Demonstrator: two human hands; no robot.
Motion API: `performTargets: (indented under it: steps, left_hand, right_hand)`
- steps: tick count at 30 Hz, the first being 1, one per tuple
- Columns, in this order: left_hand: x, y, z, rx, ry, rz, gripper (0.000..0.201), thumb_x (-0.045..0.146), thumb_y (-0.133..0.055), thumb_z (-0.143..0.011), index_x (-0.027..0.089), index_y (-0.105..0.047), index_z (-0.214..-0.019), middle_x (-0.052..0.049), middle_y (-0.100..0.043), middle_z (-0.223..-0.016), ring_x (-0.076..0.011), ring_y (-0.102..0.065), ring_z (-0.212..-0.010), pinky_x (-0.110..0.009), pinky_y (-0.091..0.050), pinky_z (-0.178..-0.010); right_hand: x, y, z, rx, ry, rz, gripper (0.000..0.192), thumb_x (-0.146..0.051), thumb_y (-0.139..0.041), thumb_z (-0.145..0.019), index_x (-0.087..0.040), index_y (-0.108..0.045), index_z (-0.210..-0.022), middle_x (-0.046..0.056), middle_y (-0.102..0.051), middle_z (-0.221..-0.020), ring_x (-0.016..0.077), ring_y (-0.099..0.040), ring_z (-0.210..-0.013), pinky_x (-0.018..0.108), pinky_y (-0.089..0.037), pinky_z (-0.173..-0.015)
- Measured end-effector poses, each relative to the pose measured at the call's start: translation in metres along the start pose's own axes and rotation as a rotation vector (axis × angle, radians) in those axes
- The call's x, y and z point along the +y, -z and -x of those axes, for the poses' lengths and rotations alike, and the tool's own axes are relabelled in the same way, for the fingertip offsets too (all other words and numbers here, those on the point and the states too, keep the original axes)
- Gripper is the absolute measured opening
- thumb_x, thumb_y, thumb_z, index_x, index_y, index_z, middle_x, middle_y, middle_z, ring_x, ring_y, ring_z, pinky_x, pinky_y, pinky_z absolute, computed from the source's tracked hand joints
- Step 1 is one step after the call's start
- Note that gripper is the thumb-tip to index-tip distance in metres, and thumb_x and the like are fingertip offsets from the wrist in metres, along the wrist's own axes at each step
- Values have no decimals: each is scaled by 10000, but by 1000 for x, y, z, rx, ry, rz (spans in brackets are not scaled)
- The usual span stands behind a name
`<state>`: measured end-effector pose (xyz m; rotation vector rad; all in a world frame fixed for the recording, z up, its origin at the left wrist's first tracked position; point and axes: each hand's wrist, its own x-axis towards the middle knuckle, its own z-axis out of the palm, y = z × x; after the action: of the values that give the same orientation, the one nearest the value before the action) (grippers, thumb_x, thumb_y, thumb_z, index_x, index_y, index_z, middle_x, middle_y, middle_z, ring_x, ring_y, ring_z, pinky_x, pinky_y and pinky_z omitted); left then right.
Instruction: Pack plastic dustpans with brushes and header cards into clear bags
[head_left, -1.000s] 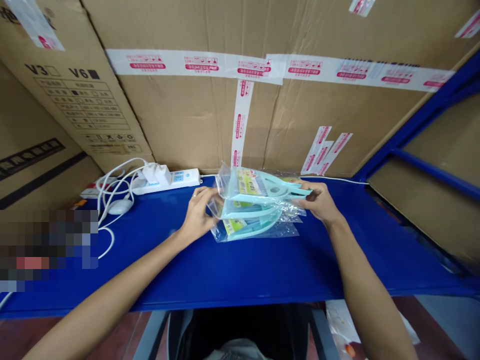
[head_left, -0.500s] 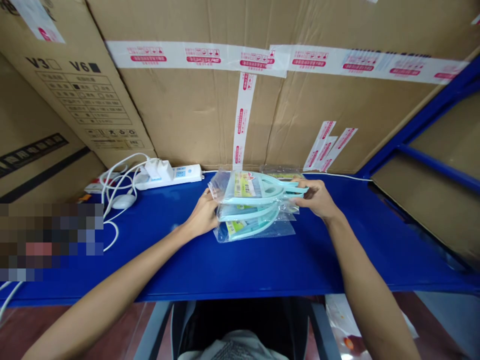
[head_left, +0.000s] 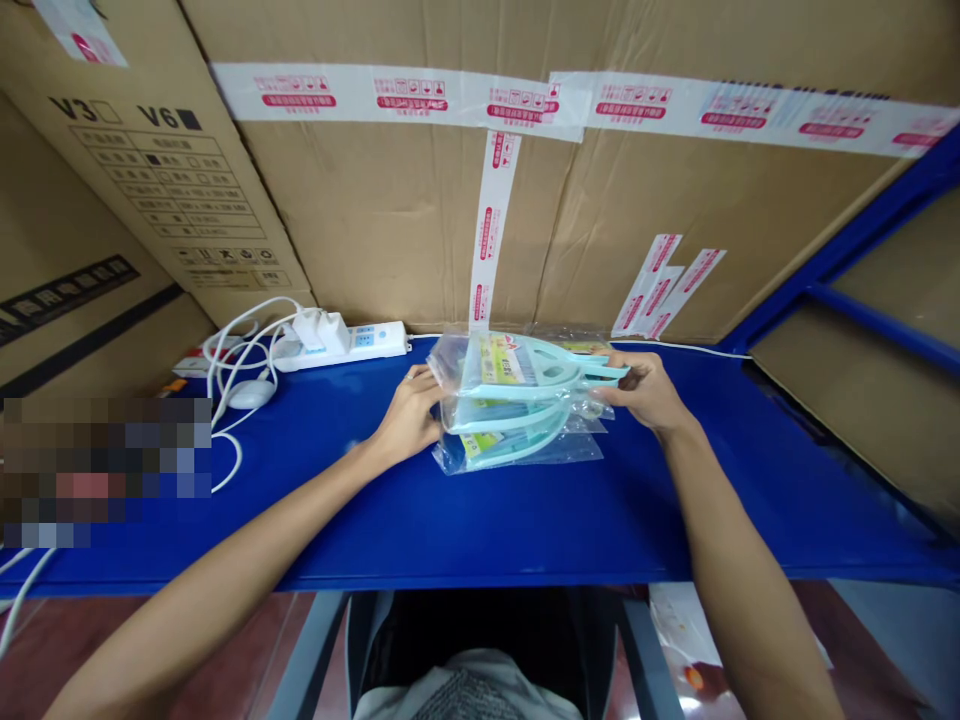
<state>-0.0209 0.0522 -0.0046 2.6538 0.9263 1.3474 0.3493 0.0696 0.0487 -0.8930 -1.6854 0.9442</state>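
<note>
Still, your right hand pinches the handle ends of the bagged mint-green tools, overlapping mid-way along the blue table; since a second ago, your left hand has edged in against their left side, fingertips hidden, grip unclear.

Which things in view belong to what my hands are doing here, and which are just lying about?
Part of the job:
- Stack of bagged pale-blue items
- Left hand, at the stack's left end
- Right hand, at the handles

Lying about:
- Power strip with white plugs
- Rounded white device
- Large taped carton behind
</note>
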Motion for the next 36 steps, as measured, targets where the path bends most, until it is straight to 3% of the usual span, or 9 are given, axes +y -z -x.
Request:
performTargets:
  steps: [11,17,19,21,23,26,30,33,36]
  left_hand:
    - [2,6,-10,196,-96,58,147,225,-756,-959,274,-827,-1077,-10,-800,-873,-215,-735,-874,-469,-502,-965]
    - [-5,38,-22,302,-76,-10,96,235,-780,-948,304,-844,-933,-41,-759,-963,-240,-654,-1019,-479,-528,-931]
    - [-2,51,-27,254,-96,-13,88,222,-807,-921,304,-841,-919,-65,-749,-1236,-280,-609,-1250,-562,-507,-1049]
    - [5,60,-31,125,-119,34,109,184,-795,-919,285,-834,-908,-65,-602,-1551,-324,-470,-1489,-648,-441,-1159]
    - [14,59,-32,1,-141,113,158,116,-742,-926,252,-821,-911,-62,-443,-1697,-344,-354,-1596,-686,-387,-1219]
    - [26,43,-26,-65,-193,209,253,10,-650,-904,214,-798,-925,-110,-493,-1658,-345,-425,-1565,-666,-418,-1216]
    - [31,21,-15,6,-183,217,229,10,-661,-902,210,-772,-916,-141,-664,-1397,-293,-631,-1321,-541,-555,-1066]
    - [29,19,-12,25,-156,224,160,63,-696,-928,208,-761,-942,-136,-665,-1308,-266,-653,-1218,-483,-575,-993]
    - [27,21,-12,-36,-146,181,147,71,-685,-949,207,-738,-932,-125,-668,-1345,-255,-678,-1163,-530,-526,-1035]
  right_hand:
    - [6,22,0,138,3,-71,530,-461,-1054,-504,-220,-589,-587,39,-737,-859,181,-637,-706,307,-539,-638]
    - [2,31,0,130,9,-31,515,-505,-1017,-583,-226,-584,-588,38,-680,-796,184,-609,-709,300,-528,-628]
    - [-1,32,1,106,12,-29,527,-492,-1017,-585,-219,-566,-569,42,-669,-791,184,-603,-705,294,-513,-610]
    - [-3,32,2,73,7,-34,539,-477,-1017,-584,-212,-549,-553,47,-669,-801,185,-603,-706,292,-503,-605]
    - [-4,32,3,24,-13,-41,518,-459,-1014,-595,-209,-562,-558,53,-680,-832,192,-617,-734,298,-510,-633]
    - [-4,32,5,-54,-57,-19,457,-429,-1015,-601,-212,-612,-594,53,-687,-848,203,-628,-779,302,-512,-677]
    - [-1,31,6,-100,-84,17,458,-439,-1028,-569,-215,-632,-622,29,-655,-771,184,-587,-710,292,-471,-629]
    - [0,30,6,-88,-76,30,475,-464,-1027,-564,-214,-629,-627,41,-667,-804,197,-598,-746,303,-486,-653]
    - [0,29,6,-74,-61,22,486,-440,-1031,-555,-205,-614,-632,48,-683,-866,198,-608,-789,298,-494,-676]
